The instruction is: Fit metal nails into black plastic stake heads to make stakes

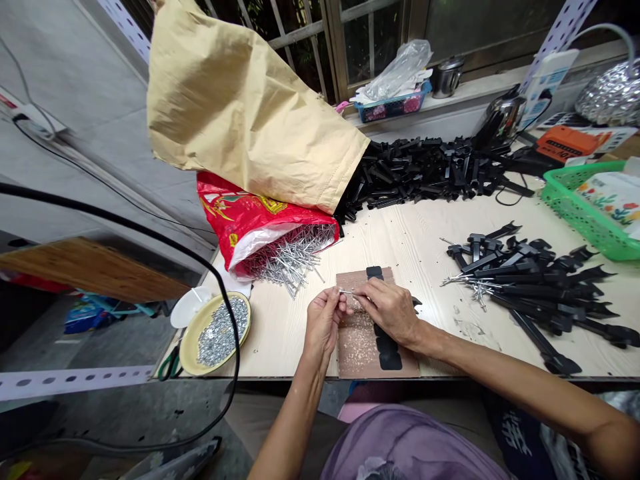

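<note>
Hands are working close together: left hand (324, 323) and right hand (393, 310) are both pinching one thin metal pin (345, 292) just above the brown board (357, 353), beside the black strip (389, 353). Keeping the pin level and the wrists braced is likely steadying the work.

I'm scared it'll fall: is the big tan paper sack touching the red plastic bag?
Touching. The head view shows the big tan paper sack resting directly on the red plastic bag.
</note>
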`<state>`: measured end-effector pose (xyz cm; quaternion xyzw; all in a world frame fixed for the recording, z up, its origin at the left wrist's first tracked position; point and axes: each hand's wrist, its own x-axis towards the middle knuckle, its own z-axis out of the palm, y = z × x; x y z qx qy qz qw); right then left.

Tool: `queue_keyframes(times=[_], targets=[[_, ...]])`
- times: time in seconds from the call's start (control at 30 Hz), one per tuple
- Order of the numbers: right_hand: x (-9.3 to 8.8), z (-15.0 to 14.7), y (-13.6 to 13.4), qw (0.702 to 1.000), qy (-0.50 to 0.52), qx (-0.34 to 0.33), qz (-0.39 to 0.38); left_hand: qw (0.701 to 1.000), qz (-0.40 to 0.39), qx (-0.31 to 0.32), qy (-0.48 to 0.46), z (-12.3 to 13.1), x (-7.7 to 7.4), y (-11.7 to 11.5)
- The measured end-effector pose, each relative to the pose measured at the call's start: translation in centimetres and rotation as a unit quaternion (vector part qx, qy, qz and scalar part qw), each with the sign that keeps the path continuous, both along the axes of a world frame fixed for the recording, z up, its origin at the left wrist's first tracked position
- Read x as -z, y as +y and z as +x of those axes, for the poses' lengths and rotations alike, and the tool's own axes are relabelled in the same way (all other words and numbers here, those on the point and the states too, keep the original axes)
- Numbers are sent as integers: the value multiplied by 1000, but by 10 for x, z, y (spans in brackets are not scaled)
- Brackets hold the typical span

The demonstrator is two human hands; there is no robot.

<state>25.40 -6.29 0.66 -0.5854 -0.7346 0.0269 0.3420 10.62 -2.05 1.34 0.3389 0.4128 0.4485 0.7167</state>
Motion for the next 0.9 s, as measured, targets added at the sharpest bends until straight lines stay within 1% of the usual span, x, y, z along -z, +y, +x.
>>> queue_keyframes(times=[0.07,0.13,0.23,0.33,0.5,0.6,0.73,0.8,0.9], targets=[[2,0,-1,1000,-8,0,2,999,22,-7,32,1,1,-2],[3,1,-1,1000,-17,-3,0,994,57,-22,88,3,3,-6],[3,1,-2,1000,-26,-1,-5,975,117,-51,183,4,5,-12],[0,1,-3,999,-38,4,-7,959,156,-62,226,4,6,-17],[-6,1,-4,996,-90,17,-2,950,176,-29,258,-5,8,-13],[-9,2,-6,993,-112,15,-17,939,202,-16,278,-11,8,-8],[-10,3,-6,993,-111,-6,-27,929,220,23,296,-17,6,-5],[-8,4,-5,993,-111,-14,-26,919,242,36,309,-18,5,-5],[-5,6,-3,995,-62,-26,-76,900,289,37,325,-20,4,-4]])
